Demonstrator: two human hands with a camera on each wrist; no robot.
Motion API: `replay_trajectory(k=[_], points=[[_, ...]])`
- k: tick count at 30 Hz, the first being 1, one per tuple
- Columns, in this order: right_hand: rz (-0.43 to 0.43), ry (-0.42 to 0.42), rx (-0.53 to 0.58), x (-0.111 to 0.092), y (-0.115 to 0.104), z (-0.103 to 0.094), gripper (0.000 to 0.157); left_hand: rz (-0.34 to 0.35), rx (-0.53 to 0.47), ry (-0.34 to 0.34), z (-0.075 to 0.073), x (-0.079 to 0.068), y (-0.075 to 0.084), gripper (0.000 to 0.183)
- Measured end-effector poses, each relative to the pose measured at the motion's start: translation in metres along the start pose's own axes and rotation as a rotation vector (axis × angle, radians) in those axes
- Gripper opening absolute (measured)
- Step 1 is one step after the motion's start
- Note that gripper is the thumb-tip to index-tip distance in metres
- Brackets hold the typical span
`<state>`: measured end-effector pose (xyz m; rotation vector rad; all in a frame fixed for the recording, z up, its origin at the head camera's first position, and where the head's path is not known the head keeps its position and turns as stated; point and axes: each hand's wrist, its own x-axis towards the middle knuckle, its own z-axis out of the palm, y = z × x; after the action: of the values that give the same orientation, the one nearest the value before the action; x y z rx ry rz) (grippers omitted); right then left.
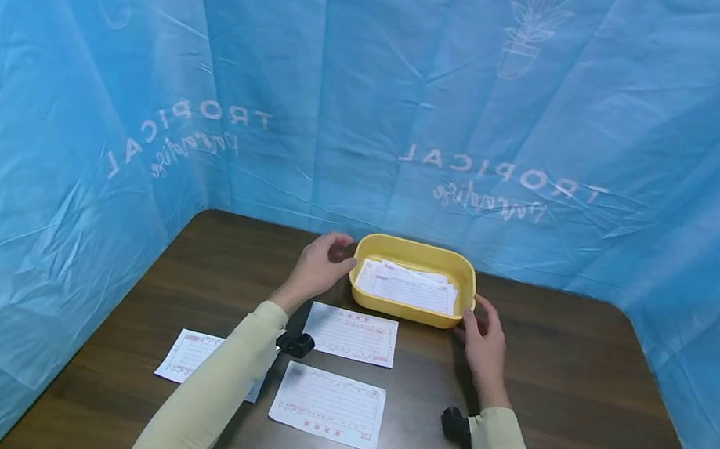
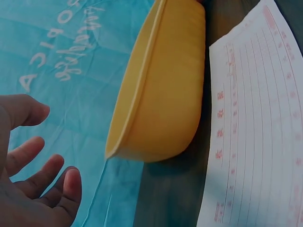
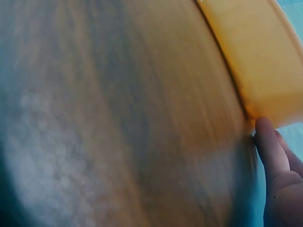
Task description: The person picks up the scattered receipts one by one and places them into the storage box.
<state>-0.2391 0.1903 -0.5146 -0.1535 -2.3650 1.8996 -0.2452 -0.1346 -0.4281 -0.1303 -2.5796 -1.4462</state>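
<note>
A yellow plastic basin (image 1: 404, 312) stands near the far edge of the table, with several printed paper forms (image 1: 409, 290) lying in it. My left hand (image 1: 320, 265) is at the basin's left end. In the left wrist view its fingers (image 2: 35, 187) are loosely bent, apart from the basin and holding nothing. At the right end, my right hand (image 1: 485, 346) touches the basin near its front corner. The right wrist view shows the thumb (image 3: 271, 146) straight against that corner; the other fingers are mostly hidden.
On the dark wooden table (image 1: 562, 385), one form (image 1: 352, 334) lies just in front of the basin and another form (image 1: 330, 405) nearer. A third form (image 1: 189, 356) is partly under my left forearm. Blue printed curtains (image 1: 369, 83) hang behind and beside the table.
</note>
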Motion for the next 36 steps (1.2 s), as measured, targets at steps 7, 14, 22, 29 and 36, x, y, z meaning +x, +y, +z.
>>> replay_trajectory(k=[7,14,22,29,36], points=[[-0.009,-0.011,0.009,-0.002,0.0,-0.001,0.049,-0.006,-0.01,-0.001,-0.016,-0.02,-0.014,0.042],[-0.004,-0.005,0.006,-0.003,-0.001,0.0,0.047,-0.038,-0.021,-0.04,-0.032,-0.054,-0.031,0.043],[0.004,-0.007,0.013,-0.001,0.0,-0.001,0.047,-0.058,-0.021,0.026,-0.055,-0.08,-0.046,0.04],[0.014,0.017,0.001,-0.001,0.001,-0.003,0.046,-0.053,0.009,0.043,-0.067,-0.095,-0.057,0.039],[0.016,0.007,0.004,-0.001,0.0,-0.001,0.048,-0.063,0.049,0.068,-0.082,-0.105,-0.062,0.039]])
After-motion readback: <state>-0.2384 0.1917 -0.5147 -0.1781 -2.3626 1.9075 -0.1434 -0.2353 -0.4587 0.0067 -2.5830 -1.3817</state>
